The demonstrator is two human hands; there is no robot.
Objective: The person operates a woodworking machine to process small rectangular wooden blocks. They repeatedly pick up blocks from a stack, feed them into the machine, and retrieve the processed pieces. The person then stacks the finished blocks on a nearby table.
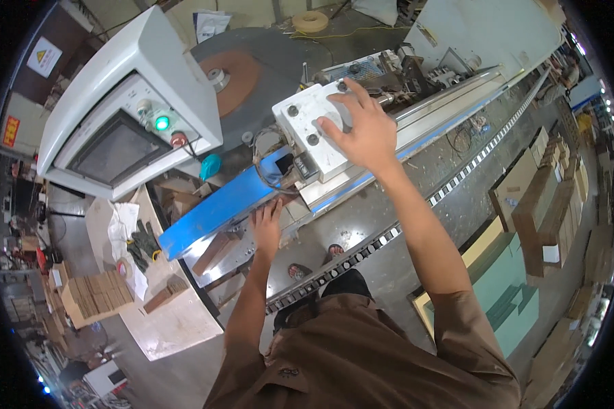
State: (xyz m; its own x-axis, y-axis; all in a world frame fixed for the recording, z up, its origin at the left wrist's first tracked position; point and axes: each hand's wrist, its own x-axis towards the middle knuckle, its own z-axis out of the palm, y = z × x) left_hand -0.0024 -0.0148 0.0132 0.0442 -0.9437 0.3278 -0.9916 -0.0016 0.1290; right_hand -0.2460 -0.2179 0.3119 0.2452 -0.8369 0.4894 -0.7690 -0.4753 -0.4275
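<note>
Shiny grey floor (pixel 361 217) lies below a boxy white housing (pixel 327 151), right grip (pixel 370 133) spread over it, left grip (pixel 267 228) unclear.

Ahead of you, a white box (pixel 329 160) sits with its pale top facing up, round black knobs (pixel 312 140) showing on it. Just beside its left side, a long blue beam (pixel 215 210) slants before you from near left to far right, its top smooth.

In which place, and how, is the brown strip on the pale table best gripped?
The brown strip is probably best pinched across its middle, from above, by the left hand: it lies flat on the pale table, long and narrow, its upper face uncovered.
</note>
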